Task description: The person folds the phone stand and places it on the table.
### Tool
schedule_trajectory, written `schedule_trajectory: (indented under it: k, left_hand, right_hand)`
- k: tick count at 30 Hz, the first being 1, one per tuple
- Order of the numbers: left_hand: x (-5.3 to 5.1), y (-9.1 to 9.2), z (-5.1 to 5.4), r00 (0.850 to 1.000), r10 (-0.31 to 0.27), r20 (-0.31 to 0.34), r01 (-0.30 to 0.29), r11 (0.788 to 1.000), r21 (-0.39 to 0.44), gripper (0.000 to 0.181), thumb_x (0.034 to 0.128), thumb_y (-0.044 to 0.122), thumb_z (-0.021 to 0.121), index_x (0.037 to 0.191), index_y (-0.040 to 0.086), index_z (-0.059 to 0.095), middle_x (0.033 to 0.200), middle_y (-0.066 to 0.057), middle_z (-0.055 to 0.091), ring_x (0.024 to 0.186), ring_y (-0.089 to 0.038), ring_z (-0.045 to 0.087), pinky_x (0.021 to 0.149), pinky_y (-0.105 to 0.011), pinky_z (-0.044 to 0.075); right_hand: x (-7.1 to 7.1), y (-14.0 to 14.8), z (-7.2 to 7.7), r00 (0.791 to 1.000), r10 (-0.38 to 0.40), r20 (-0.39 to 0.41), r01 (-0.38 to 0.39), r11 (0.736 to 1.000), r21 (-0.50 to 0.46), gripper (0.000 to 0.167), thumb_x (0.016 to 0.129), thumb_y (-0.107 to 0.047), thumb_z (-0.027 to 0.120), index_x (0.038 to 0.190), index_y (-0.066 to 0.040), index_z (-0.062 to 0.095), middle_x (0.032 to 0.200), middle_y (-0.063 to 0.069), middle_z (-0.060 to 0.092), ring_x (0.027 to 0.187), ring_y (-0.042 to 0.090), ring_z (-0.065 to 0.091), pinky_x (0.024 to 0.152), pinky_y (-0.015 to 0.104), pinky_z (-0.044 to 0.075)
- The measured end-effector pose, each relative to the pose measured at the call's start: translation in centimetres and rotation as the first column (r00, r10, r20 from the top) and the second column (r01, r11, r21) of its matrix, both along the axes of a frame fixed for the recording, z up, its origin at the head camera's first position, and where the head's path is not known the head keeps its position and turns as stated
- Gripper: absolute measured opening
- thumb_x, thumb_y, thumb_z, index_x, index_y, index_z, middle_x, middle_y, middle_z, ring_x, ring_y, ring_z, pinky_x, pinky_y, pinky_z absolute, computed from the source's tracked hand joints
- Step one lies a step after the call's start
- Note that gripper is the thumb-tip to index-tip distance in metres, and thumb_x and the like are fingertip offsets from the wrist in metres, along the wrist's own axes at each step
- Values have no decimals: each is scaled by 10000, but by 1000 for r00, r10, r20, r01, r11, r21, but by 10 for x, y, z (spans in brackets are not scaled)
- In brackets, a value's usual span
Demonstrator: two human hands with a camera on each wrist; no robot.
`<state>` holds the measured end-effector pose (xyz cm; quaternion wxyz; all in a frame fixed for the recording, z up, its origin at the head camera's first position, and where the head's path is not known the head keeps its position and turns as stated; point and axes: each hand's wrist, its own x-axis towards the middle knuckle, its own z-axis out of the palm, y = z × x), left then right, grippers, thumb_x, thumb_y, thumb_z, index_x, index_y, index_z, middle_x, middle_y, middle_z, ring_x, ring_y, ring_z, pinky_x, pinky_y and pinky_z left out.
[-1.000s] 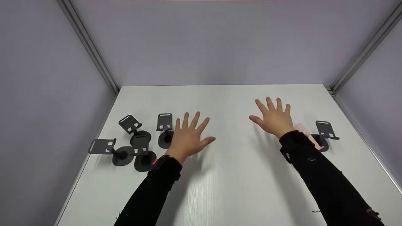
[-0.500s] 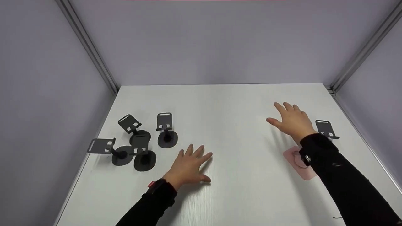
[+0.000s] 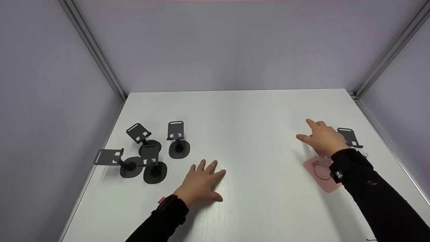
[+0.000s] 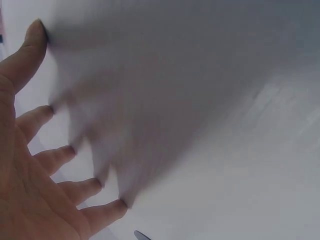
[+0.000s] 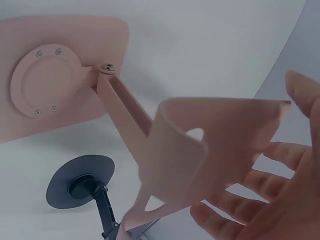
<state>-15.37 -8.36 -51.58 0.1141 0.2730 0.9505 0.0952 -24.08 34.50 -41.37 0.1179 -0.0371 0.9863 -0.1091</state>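
Pink phone stand (image 5: 131,120) by my right hand (image 3: 324,141), seemingly not yet gripped.
Its fingers stand apart; my left hand (image 3: 200,186) is spread.

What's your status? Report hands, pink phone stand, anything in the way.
Left hand: fingers spread at white tabletop. Right hand: at pink phone stand, contact unclear. Dark phone stand close beside it, possibly in the way.

The table (image 3: 255,141) is white, one stand (image 3: 323,174) pink, the other stands (image 3: 155,173) dark grey.
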Motion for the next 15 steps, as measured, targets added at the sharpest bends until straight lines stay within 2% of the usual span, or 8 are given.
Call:
schedule_trajectory:
  k: [4, 7, 8, 11, 13, 15]
  left_hand:
    - [0, -1, -2, 1000, 2, -9, -2, 1000, 2, 930, 754, 660, 790, 1548, 309, 455, 1653, -111, 323, 1489, -506, 268, 1138, -715, 283]
    - [0, -1, -1, 1000, 3, -5, -3, 1000, 6, 925, 757, 653, 792, 1547, 307, 457, 1654, -113, 321, 1491, -506, 262, 1141, -715, 277]
    - [0, -1, -1, 1000, 3, -4, -3, 1000, 9, 924, 758, 653, 791, 1547, 305, 458, 1654, -115, 320, 1491, -507, 261, 1143, -715, 275]
    - [0, -1, 0, 1000, 2, 3, -2, 1000, 10, 921, 764, 650, 788, 1550, 304, 454, 1658, -117, 311, 1495, -505, 253, 1149, -712, 269]
    - [1, 0, 0, 1000, 1, 6, -1, 1000, 4, 922, 769, 652, 782, 1555, 309, 445, 1662, -114, 302, 1499, -501, 246, 1154, -707, 264]
    - [0, -1, -1, 1000, 1, 8, -1, 1000, -1, 923, 773, 653, 778, 1560, 313, 436, 1667, -111, 293, 1503, -498, 239, 1158, -704, 261]
  right_hand:
    - [2, 5, 0, 998, -18, 68, 20, 999, -42, 1066, 944, -760, 452, 1607, 21, 156, 1496, 425, 310, 1321, 568, 429, 977, 741, 408]
    - [3, 9, 1, 996, -14, 84, 21, 996, -83, 1094, 942, -757, 467, 1602, 48, 131, 1463, 422, 365, 1327, 546, 412, 993, 713, 404]
    - [3, 11, 1, 995, -15, 94, 24, 995, -93, 1102, 941, -756, 472, 1601, 54, 121, 1446, 409, 395, 1281, 521, 449, 966, 678, 432]
    - [4, 18, 3, 991, -31, 132, 49, 989, -137, 1108, 944, -744, 485, 1600, 62, 100, 1387, 374, 454, 973, 429, 590, 771, 516, 519]
    - [6, 24, 4, 985, -47, 166, 74, 984, -161, 1110, 947, -743, 478, 1594, 75, 96, 1393, 373, 439, 828, 328, 568, 637, 397, 486]
    - [7, 29, 5, 977, -70, 201, 109, 976, -190, 1100, 952, -737, 474, 1586, 85, 111, 1371, 355, 439, 717, 260, 536, 555, 335, 456]
